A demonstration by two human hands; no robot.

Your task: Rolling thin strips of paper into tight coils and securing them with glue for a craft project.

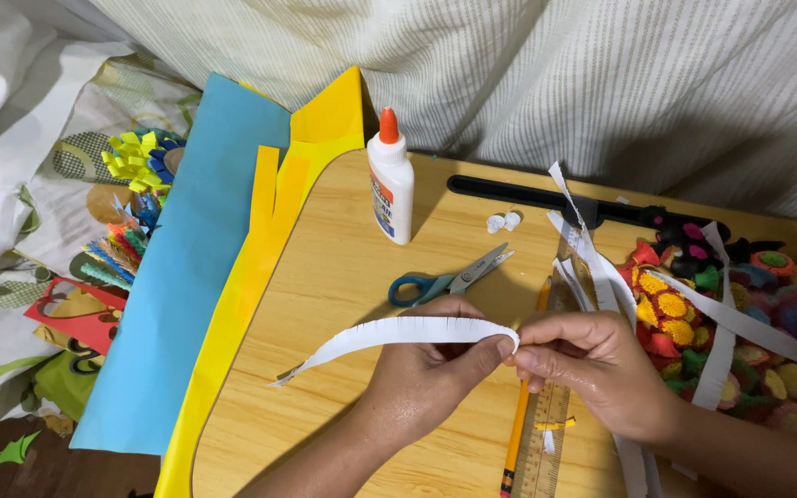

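Over the wooden worktop (343, 277), a fringed white paper strip (389, 337) arcs leftward from both hands. The left hand (426, 373) and right hand (592, 364) meet at its right end, each grip pinched on it. The rolled tip itself seems hidden between the fingertips (506, 347).

1 head-worn camera looks steeply down and forward from above the person's hands, close over a small wooden table (343, 277). It faces a striped cloth (546, 74) at the far edge, with the floor (11, 461) showing at lower left.
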